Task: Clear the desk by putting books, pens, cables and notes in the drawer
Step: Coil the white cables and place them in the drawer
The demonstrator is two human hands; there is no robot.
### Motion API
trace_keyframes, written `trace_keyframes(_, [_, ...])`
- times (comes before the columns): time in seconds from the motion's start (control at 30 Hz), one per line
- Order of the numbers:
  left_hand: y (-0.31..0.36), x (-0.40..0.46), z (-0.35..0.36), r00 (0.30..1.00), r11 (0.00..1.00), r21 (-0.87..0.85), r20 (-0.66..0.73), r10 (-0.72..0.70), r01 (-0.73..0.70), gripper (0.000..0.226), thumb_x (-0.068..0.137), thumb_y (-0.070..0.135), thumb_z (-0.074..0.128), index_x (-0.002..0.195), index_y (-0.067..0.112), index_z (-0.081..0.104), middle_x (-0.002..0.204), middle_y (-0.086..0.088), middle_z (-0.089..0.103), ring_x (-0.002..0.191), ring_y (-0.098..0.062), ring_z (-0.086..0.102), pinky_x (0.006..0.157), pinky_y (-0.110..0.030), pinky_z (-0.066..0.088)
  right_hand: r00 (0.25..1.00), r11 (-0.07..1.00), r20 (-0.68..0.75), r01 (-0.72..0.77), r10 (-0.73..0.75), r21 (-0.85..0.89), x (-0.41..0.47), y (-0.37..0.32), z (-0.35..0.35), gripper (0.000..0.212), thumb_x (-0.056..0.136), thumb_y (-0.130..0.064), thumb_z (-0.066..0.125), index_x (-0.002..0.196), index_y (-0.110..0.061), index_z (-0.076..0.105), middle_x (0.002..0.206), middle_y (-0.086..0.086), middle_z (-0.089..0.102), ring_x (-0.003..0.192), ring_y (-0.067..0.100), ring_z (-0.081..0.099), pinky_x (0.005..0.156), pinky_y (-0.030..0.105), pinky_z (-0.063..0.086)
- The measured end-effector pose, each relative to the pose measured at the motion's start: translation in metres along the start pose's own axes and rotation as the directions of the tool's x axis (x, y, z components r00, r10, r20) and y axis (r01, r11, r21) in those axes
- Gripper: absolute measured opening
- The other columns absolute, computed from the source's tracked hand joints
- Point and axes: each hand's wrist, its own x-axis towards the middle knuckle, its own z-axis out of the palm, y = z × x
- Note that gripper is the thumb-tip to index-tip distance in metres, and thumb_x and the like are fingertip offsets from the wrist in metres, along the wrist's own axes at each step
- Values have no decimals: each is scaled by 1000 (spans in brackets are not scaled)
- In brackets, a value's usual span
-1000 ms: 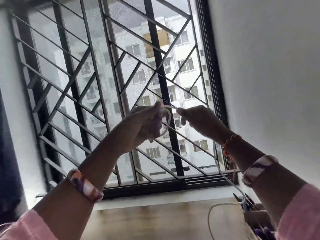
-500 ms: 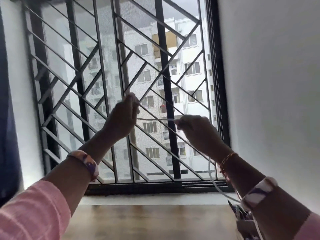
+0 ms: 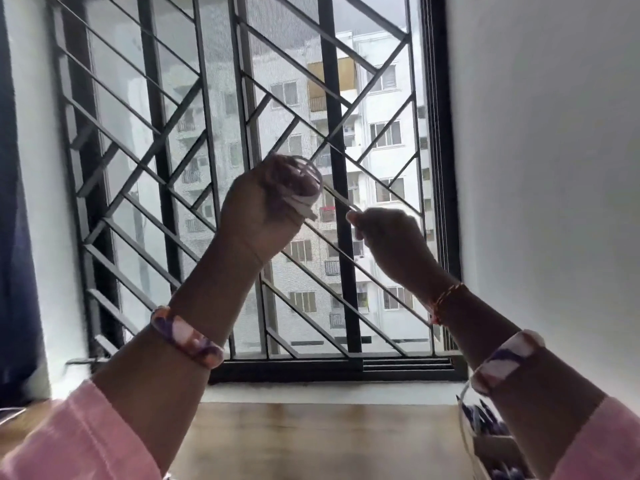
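Both hands are raised in front of the tall window with its dark metal lattice grille (image 3: 207, 168), which serves as the backdrop for everything here. The left hand (image 3: 266, 206) is held before the middle of the grille, its fingers curled round several loops of a thin white cable (image 3: 304, 199) wound about them. From the coil a single strand runs down and to the right to the right hand (image 3: 388, 237), which is lower and nearer the window's right frame and pinches the strand between thumb and fingertips. More of the white cable shows at the lower right, below the window sill, beside the right forearm. Under the sill lies the brown wooden desk top (image 3: 311, 441); at its right edge stands a box of dark pens (image 3: 491, 434), partly hidden by the arm. Each forearm wears a purple, white and orange patterned bangle (image 3: 187, 341), above pink sleeves.
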Motion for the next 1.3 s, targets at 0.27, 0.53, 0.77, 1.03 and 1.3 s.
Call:
trace_keyframes(0.27, [25, 25, -60, 596, 447, 851, -214, 774, -274, 36, 94, 15, 31, 67, 16, 54, 60, 7, 68, 67, -12, 66, 80, -34, 53, 949, 994, 311, 74, -44, -83, -15, 2, 9, 12, 93, -22, 53, 91, -16, 64, 72, 1, 62, 61, 18, 58, 62, 36, 51])
trace_keyframes(0.53, [-6, -9, -66, 943, -461, 868, 289, 162, -186, 23, 88, 19, 40, 67, 12, 46, 54, 1, 53, 44, -8, 43, 51, -27, 36, 996, 995, -72, 38, -45, -90, 23, 6, -13, 15, 91, -18, 54, 88, -16, 68, 80, 0, 68, 73, 19, 62, 71, 40, 53])
trace_keyframes(0.77, [-1, -23, -14, 985, 475, 879, 118, -125, -45, 22, 88, 22, 53, 68, 12, 56, 43, 7, 48, 41, -4, 45, 46, -15, 43, 994, 998, -103, 17, -23, -60, 29, 8, -9, 29, 89, -39, 46, 85, -20, 67, 84, 0, 71, 76, 17, 65, 72, 36, 51])
trace_keyframes(1.03, [7, 3, -12, 998, 977, -208, -61, 26, -38, 11, 78, 15, 51, 67, 11, 48, 54, 0, 53, 60, -10, 53, 40, -13, 47, 999, 991, -12, 33, -35, -128, 6, -11, 20, 22, 93, -31, 43, 90, -20, 62, 84, 6, 71, 78, 31, 66, 67, 37, 52])
trace_keyframes(1.3, [13, 19, -58, 441, 222, 951, -109, 891, -213, 26, 93, 23, 38, 80, 10, 57, 81, -2, 68, 67, -11, 64, 68, -28, 50, 981, 981, 186, 83, -50, -177, -19, -20, 25, 19, 95, -22, 46, 102, -28, 61, 99, 3, 72, 87, 30, 67, 74, 40, 54])
